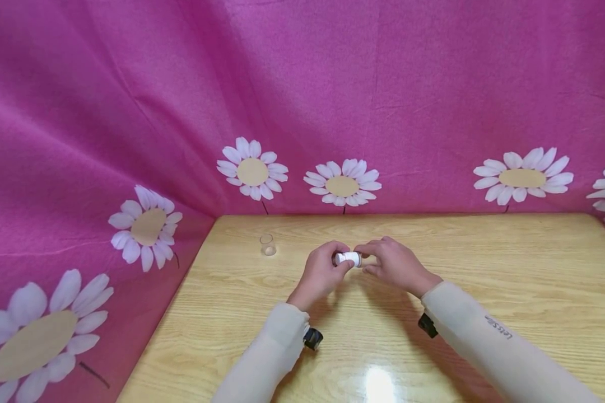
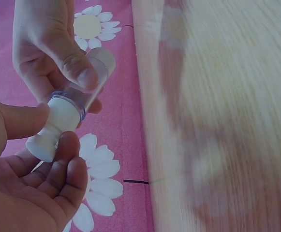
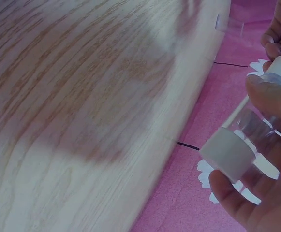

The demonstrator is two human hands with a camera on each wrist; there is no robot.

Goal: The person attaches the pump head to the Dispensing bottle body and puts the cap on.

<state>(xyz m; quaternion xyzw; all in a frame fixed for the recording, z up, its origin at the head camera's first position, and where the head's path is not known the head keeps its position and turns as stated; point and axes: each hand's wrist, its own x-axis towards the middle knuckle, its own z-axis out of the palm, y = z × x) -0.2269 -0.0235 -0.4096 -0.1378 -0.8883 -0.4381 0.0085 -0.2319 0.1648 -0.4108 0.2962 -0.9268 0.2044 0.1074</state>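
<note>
A small pump bottle point(image 1: 349, 258) is held sideways above the table between both hands. In the left wrist view its white pump head point(image 2: 63, 115) is pinched by the thumb and fingers of my left hand point(image 1: 320, 271). My right hand point(image 1: 396, 265) grips the clear bottle body, thumb on one side and fingers on the other. The white base point(image 3: 227, 153) of the bottle sticks out past the right fingers in the right wrist view. Left of the hands, a small clear cup-shaped cap point(image 1: 268, 245) stands on the table. Whether the bottle holds anything I cannot tell.
The light wood table point(image 1: 222, 336) reaches to a pink cloth point(image 1: 408, 101) with white daisies, hung behind it and along its left side. Both forearms wear pale sleeves point(image 1: 269, 347) with black wrist devices point(image 1: 313, 338). Light glares on the table's near part.
</note>
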